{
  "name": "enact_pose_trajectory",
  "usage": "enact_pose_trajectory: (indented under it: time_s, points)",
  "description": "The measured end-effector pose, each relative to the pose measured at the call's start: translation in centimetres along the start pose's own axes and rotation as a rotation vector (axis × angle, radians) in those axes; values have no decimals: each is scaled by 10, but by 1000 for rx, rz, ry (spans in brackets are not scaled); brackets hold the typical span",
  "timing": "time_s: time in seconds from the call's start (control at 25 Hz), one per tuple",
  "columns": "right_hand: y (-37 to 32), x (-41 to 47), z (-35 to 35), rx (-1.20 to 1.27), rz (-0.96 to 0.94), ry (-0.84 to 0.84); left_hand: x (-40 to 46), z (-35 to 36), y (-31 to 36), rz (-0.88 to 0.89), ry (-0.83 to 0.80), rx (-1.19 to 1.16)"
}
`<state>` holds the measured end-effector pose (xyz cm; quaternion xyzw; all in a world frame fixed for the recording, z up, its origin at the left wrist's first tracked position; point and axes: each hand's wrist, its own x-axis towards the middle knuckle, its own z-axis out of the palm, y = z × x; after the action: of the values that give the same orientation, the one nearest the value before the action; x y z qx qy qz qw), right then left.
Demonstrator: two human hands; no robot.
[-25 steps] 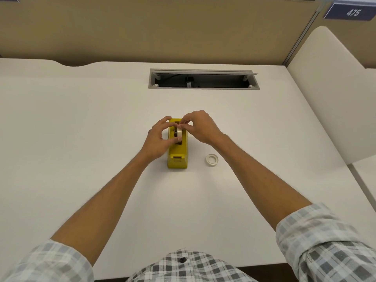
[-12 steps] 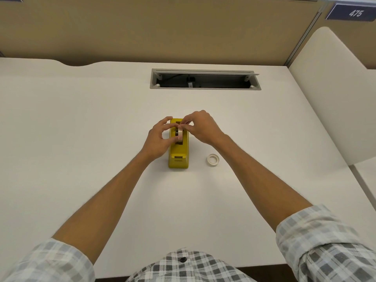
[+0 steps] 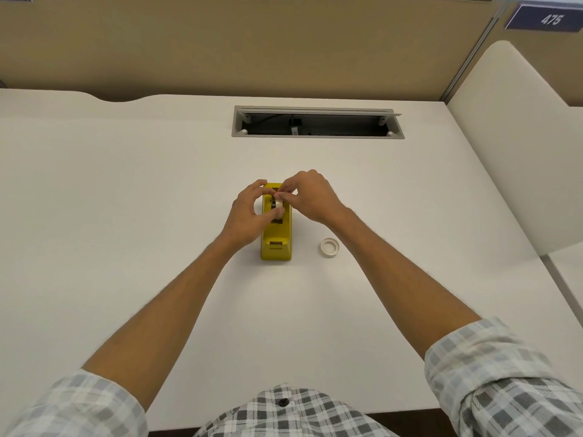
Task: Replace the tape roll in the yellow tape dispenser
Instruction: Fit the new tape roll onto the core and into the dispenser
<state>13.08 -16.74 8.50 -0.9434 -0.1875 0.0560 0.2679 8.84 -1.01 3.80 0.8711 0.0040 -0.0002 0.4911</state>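
Now my left hand [image 3: 249, 212] grips the tape roll [image 3: 278, 207] seated in the yellow dispenser [image 3: 276, 241]; my right hand [image 3: 310, 198] pinches its top. Empty core [image 3: 329, 247] lies beside.

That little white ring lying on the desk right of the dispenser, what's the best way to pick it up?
The white ring lies flat on the desk, hole up. Probably best from straight above: one fingertip in the hole, the thumb on the outer rim, since its low wall offers little side grip.

left hand [image 3: 247, 216] + right hand [image 3: 310, 197]: pinch tape roll [image 3: 278, 209] | in yellow dispenser [image 3: 276, 244] | spare roll [image 3: 329, 247] beside
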Motion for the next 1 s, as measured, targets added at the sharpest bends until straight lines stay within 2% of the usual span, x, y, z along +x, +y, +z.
enact_pose_trajectory:
  time_s: [1.0]
  points:
    - [-3, 4, -8, -37, -32, -43, -1, -1, -8, 34, -17, 25]
